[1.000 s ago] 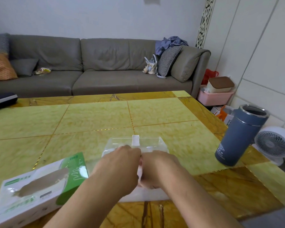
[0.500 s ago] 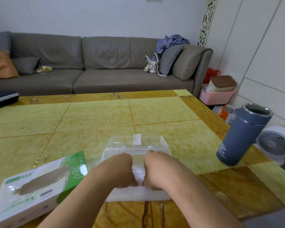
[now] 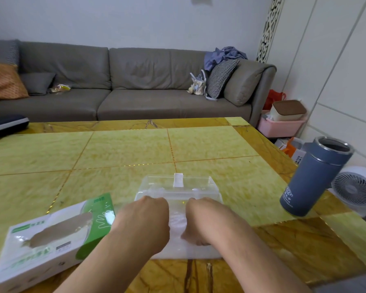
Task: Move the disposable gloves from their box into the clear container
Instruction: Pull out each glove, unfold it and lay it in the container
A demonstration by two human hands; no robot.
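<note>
On a yellow-tiled counter (image 3: 135, 149), a green-and-white gloves box (image 3: 49, 240) lay at the near left, its long axis running from the near-left corner up toward the clear container (image 3: 179, 187), which sat directly ahead with its hinged lid tipped back on the far side. The box's torn opening faced upward, and nothing white could be made out inside it. The pale, filmy stack of disposable gloves (image 3: 176, 223) lay inside the container, under and between both hands. The left hand (image 3: 145, 218) and right hand (image 3: 199, 220) were side by side, knuckles up, each grip turned down into the stack; whether the fingers were curled round the gloves or simply pressing them flat could not be told, since the fingertips were hidden. Both hands were equally near the gloves, with the left one closer to the box. The transfer appeared nearly done, the likely remaining work being to settle the stack and lower the lid. A blue tumbler (image 3: 313, 178) stood well apart at the right edge.
</note>
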